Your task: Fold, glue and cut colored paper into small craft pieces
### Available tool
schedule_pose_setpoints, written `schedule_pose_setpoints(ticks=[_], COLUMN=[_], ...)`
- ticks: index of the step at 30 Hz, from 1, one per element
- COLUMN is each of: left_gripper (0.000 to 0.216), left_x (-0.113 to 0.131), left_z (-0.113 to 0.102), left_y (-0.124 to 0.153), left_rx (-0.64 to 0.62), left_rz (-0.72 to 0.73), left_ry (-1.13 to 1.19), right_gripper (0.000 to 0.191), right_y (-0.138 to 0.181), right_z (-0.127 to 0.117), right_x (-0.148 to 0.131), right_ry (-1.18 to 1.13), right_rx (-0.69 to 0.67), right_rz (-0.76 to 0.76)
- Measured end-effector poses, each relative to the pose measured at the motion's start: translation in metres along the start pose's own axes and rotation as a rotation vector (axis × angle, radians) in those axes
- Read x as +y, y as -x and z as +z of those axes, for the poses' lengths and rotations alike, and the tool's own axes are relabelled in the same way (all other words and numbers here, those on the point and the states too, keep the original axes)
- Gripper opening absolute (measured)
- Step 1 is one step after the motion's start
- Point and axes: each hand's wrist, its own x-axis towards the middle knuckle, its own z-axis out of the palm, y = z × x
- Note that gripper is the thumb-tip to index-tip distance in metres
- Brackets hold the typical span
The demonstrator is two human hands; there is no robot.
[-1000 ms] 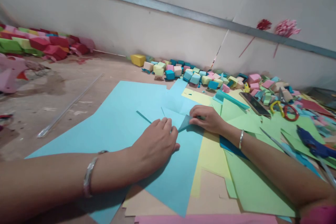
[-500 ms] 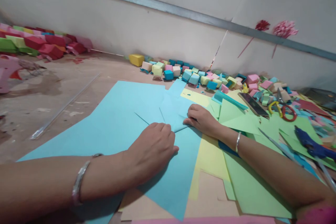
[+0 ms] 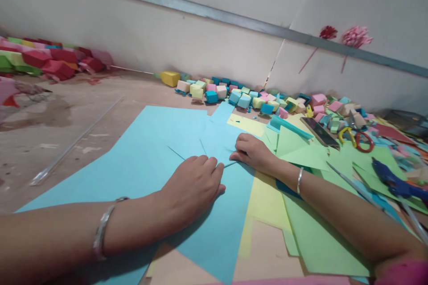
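Note:
A large light-blue paper sheet (image 3: pixel 140 164) lies spread on the work surface. My left hand (image 3: pixel 194 185) rests palm down on it, fingers together and pressing flat near a fold. My right hand (image 3: pixel 252 153) sits just beyond, fingers curled and pinching a small folded flap of the blue paper (image 3: pixel 227 156) against the sheet. Both wrists carry silver bangles. Yellow paper (image 3: pixel 264 196) and green paper (image 3: pixel 310 236) lie under my right forearm.
Several small coloured paper cubes (image 3: pixel 240 95) are heaped along the wall. A phone (image 3: pixel 317 131), scissors with yellow and red handles (image 3: pixel 356 138) and a blue glue gun (image 3: pixel 393 180) lie at right. A clear ruler (image 3: pixel 73 140) lies at left. Red and green paper boxes (image 3: pixel 50 58) are stacked far left.
The raised blue flap under my right hand has been pressed down flat. Both hands stayed almost in place; the view drifted slightly to the right.

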Motion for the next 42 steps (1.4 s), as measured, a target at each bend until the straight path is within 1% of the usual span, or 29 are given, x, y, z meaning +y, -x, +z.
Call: schedule_pose_setpoints(ticks=[5,10,14,17,18,20,22,24,26,29,31,32,37,39,42], left_gripper=[0.020,0.022,0.019,0.023,0.025,0.021,0.015,0.015,0.022,0.046,0.053,0.053,0.035,0.034,0.039], left_x=[0.000,-0.003,-0.003,-0.004,-0.004,-0.006,-0.010,-0.014,-0.017,-0.020,-0.021,-0.021,-0.020,-0.020,-0.018], left_z=[0.001,0.001,0.002,0.007,0.009,0.012,0.015,0.016,0.017,0.017,0.017,0.017,0.013,0.013,0.014], left_y=[-0.001,-0.003,-0.004,-0.004,-0.005,-0.005,-0.006,-0.008,-0.011,-0.016,-0.018,-0.018,-0.019,-0.019,-0.019], left_rx=[-0.036,-0.033,0.029,0.077,0.090,0.112,0.130,0.148,0.175,0.197,0.184,0.171,0.099,0.092,0.113], left_rz=[0.001,0.022,0.035,0.035,0.041,0.067,0.109,0.151,0.175,0.175,0.180,0.182,0.203,0.207,0.209], left_ry=[-0.004,-0.008,0.043,0.155,0.183,0.210,0.210,0.197,0.172,0.125,0.100,0.091,0.073,0.068,0.055], right_gripper=[0.039,0.039,0.034,0.033,0.033,0.034,0.036,0.039,0.040,0.040,0.041,0.040,0.035,0.033,0.030], right_y=[-0.001,-0.002,-0.003,-0.003,-0.003,-0.004,-0.004,-0.004,-0.004,-0.005,-0.005,-0.005,-0.005,-0.004,-0.004], right_z=[-0.001,-0.001,-0.001,-0.002,-0.002,-0.003,-0.004,-0.004,-0.003,-0.002,-0.002,-0.003,-0.014,-0.017,-0.017], right_x=[-0.003,-0.001,-0.001,-0.001,-0.002,-0.002,0.000,0.002,0.004,0.006,0.006,0.006,0.008,0.010,0.008], right_ry=[0.007,-0.061,-0.116,-0.147,-0.155,-0.164,-0.166,-0.168,-0.168,-0.163,-0.175,-0.190,-0.283,-0.304,-0.285], right_rx=[-0.014,-0.022,-0.009,-0.007,-0.007,-0.006,-0.007,-0.015,-0.020,-0.016,-0.017,-0.019,-0.057,-0.081,-0.092], right_rz=[0.018,0.053,0.111,0.137,0.140,0.138,0.123,0.103,0.088,0.080,0.078,0.077,0.086,0.080,0.047])
